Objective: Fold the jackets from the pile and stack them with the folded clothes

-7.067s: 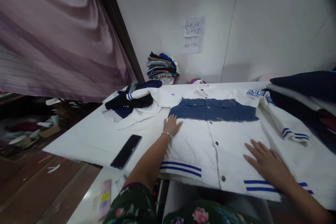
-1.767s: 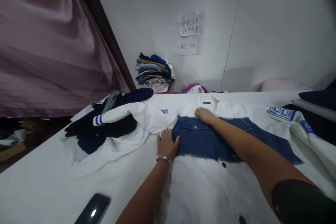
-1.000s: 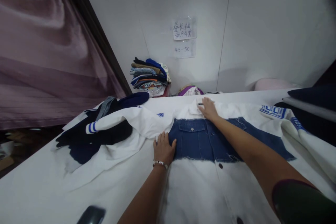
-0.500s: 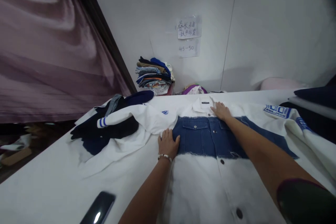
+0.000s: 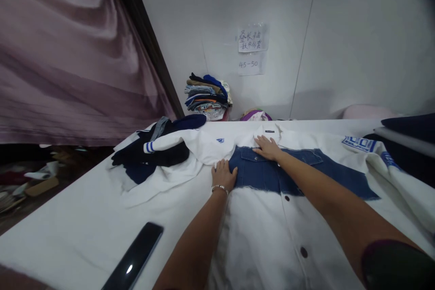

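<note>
There it was, the white jacket (image 5: 261,231) with its denim chest panel (image 5: 340,179), laid out on the table (image 5: 64,231), collar at the far side and body running straight back toward the person, the hem lost below the frame. The long axis followed the line of buttons down the front! The right hand (image 5: 268,148) was wide open and palm down on the denim, just below the collar (image 5: 268,130), and it was the hand nearer that end. The left hand (image 5: 223,175) was open too, fingers spread and holding nothing, pressed at the denim's edge on the left of the jacket, closer to the person. Off that side, the jacket's left-hand sleeve (image 5: 176,142) was thrown across, its striped cuff (image 5: 148,147) lying on a dark garment (image 5: 163,157). The other sleeve (image 5: 401,186) lay bunched at the right, and a phone (image 5: 134,256) sat left of the jacket, well clear of both hands.
</note>
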### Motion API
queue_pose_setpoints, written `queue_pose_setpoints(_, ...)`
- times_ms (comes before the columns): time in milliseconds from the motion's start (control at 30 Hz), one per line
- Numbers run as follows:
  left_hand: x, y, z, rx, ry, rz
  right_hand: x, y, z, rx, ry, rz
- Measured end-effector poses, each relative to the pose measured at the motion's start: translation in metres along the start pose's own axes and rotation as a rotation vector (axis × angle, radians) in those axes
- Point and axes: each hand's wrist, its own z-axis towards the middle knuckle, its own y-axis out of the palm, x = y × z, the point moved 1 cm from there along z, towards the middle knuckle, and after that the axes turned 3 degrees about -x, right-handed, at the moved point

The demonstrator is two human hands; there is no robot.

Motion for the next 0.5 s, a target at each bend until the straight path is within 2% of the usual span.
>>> queue_pose_setpoints(133,0.001,-0.001,-0.001,-0.017,-0.006,-0.005,-0.014,0.018,0.002,-0.065,0.007,0.009)
queue_pose_setpoints(267,0.001,-0.002,-0.002,-0.011,-0.004,-0.008,-0.021,0.019,-0.018,-0.079,0.013,0.016)
queue_pose_setpoints(367,0.001,-0.002,-0.003,0.000,0.006,-0.009,-0.034,0.019,-0.053,-0.081,-0.019,0.033)
queue_pose_setpoints(500,0.001,-0.004,-0.002,-0.004,0.012,-0.010,-0.048,0.024,-0.127,-0.077,-0.101,0.109)
